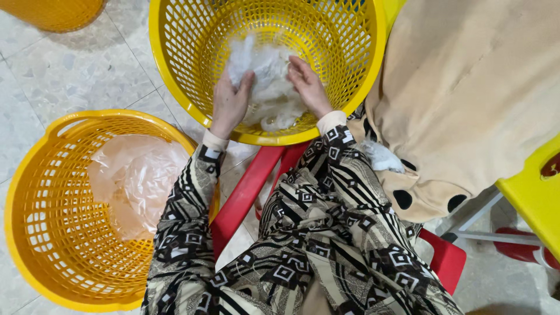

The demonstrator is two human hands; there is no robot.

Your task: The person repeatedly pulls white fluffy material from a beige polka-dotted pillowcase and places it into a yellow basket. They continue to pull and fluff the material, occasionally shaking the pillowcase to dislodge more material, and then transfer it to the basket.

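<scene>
Clutching fluffy white stuffing (269,81) inside yellow basket (175,87): left hand (230,102), right hand (309,87).

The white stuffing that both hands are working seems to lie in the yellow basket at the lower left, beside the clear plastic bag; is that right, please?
Not quite: the head view shows the white stuffing in the upper yellow basket, under the left hand and right hand. The lower-left basket holds only the clear plastic bag.

both hands, left hand (229,104) and right hand (308,87), are in the front basket (175,87), on stuffing (269,87); a second basket (35,233) holding a plastic bag (134,181) sits left; a plush toy (466,105) lies right.
</scene>
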